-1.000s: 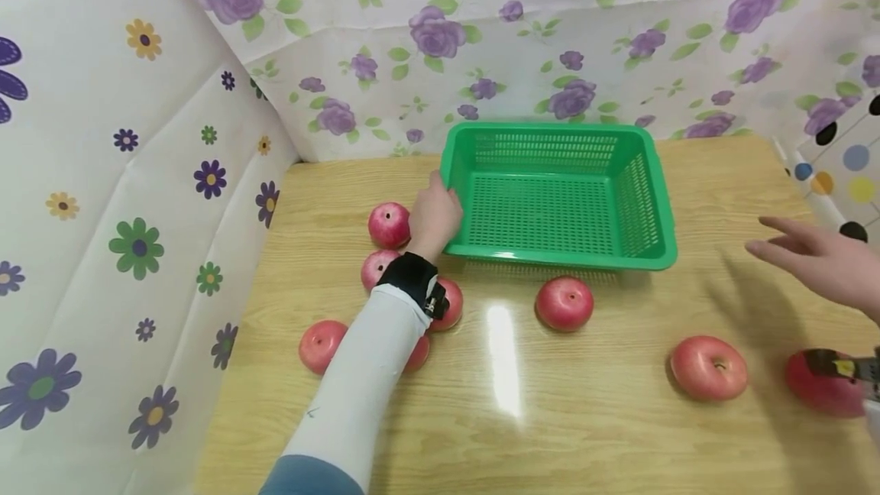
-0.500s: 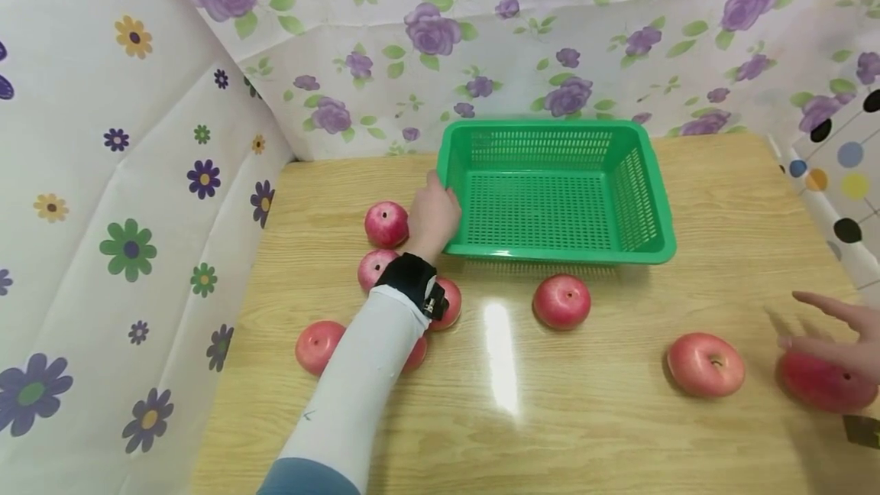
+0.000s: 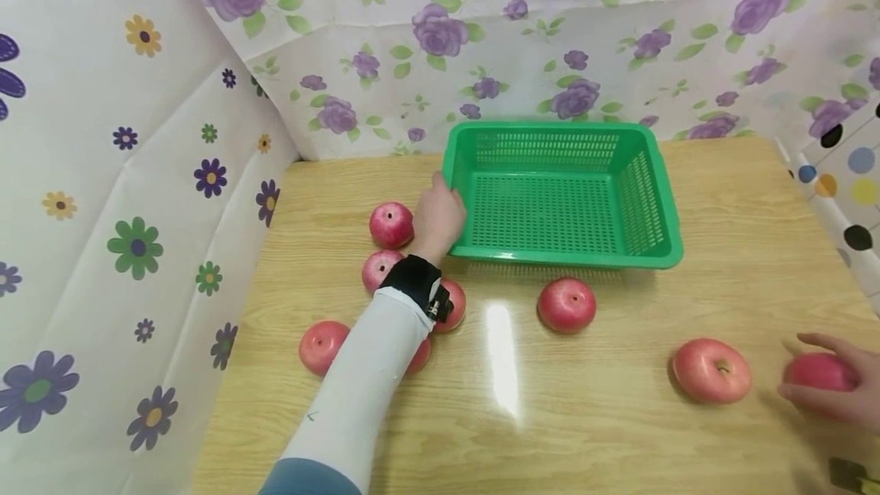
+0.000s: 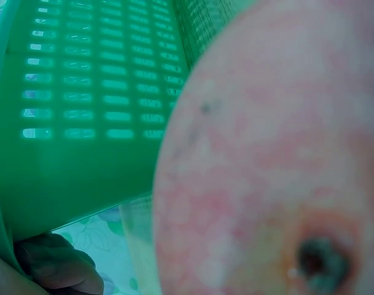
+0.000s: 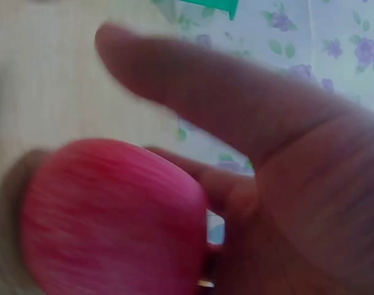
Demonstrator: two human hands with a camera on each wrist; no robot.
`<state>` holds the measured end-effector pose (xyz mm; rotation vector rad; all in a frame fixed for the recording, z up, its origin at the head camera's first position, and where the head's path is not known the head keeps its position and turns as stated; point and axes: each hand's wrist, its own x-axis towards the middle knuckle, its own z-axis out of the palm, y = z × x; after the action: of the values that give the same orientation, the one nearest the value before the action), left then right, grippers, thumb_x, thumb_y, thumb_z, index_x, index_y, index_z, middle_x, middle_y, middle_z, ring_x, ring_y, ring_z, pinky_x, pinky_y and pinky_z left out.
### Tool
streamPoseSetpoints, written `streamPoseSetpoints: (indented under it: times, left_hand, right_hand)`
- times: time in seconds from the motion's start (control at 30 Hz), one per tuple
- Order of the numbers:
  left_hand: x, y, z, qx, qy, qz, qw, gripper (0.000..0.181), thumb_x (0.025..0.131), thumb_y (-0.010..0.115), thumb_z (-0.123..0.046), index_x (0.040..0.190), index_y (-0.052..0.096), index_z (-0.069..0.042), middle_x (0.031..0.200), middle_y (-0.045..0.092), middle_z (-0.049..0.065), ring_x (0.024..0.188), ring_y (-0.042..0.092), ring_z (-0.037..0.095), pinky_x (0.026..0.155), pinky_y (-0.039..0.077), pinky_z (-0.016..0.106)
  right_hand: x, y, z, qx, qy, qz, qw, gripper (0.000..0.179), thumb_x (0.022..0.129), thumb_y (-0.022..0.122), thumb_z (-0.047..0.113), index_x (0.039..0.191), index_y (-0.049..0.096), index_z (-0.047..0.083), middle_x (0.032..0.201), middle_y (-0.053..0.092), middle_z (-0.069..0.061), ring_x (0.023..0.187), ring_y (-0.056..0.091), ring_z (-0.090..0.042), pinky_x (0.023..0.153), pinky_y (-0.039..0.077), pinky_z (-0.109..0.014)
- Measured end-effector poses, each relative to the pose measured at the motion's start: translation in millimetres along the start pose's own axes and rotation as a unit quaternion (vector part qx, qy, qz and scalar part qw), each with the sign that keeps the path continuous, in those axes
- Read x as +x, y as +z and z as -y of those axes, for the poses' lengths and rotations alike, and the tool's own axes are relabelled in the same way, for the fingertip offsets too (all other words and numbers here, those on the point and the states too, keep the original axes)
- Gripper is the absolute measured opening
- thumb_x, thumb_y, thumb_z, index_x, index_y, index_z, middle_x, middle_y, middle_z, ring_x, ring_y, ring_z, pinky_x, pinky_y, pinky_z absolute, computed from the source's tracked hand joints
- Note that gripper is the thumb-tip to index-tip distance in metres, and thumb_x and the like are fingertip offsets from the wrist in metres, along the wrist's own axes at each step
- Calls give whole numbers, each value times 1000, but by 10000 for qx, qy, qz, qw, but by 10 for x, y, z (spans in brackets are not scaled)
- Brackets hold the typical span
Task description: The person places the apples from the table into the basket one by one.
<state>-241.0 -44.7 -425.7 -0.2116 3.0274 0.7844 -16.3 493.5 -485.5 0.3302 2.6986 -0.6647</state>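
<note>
My left hand (image 3: 438, 221) grips the left rim of a green plastic basket (image 3: 564, 257); in the left wrist view its curled fingers (image 4: 61, 267) hook under the rim. Nothing lies in the basket. Far right, my right hand (image 3: 861, 389) reaches around a red apple (image 3: 821, 371) on the table, fingers on the far side and thumb on the near side. In the right wrist view the thumb (image 5: 193, 74) stands straight and apart from this apple (image 5: 113, 215). Another apple (image 3: 711, 370) lies just left of that hand.
One apple (image 3: 567, 304) sits in front of the basket. Several more, such as a dark red apple (image 3: 391, 224) and a paler apple (image 3: 323, 346), lie around my left forearm, which partly covers some. Flowered sheets (image 3: 385, 14) hang behind and beside the wooden table (image 3: 584, 434).
My right hand has come down and toward me from above the table's right side, and is now around the far-right apple. My left hand and the basket have stayed put.
</note>
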Motion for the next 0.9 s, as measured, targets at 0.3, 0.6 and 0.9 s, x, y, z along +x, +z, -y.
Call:
streamPoseSetpoints:
  times: [0.3, 0.6, 0.9]
  left_hand:
    - [-5, 12, -3, -10, -2, 15, 10000, 46, 105, 43, -26, 144, 36, -3, 110, 66, 22, 94, 65, 33, 72, 56, 49]
    - [-17, -7, -14, -63, 3, 57, 10000, 46, 106, 41, -26, 145, 35, -3, 110, 66, 22, 95, 65, 32, 72, 56, 48]
    - [5, 26, 16, -58, 25, -32, 10000, 43, 106, 42, -26, 142, 38, -3, 108, 66, 20, 91, 66, 31, 67, 57, 47]
  right_hand:
    - [-25, 145, -59, 145, -53, -501, 9986, 99, 67, 90, 34, 136, 34, -11, 111, 36, -46, 86, 50, -60, 53, 55, -52]
    - [-100, 219, 115, 434, -214, -1094, 9928, 74, 67, 85, 6, 124, 41, -12, 110, 39, -44, 91, 45, -61, 57, 53, -60]
    - [-77, 206, 132, 428, -229, -1005, 9938, 78, 68, 83, 6, 127, 35, -14, 107, 38, -43, 87, 46, -58, 54, 54, -54]
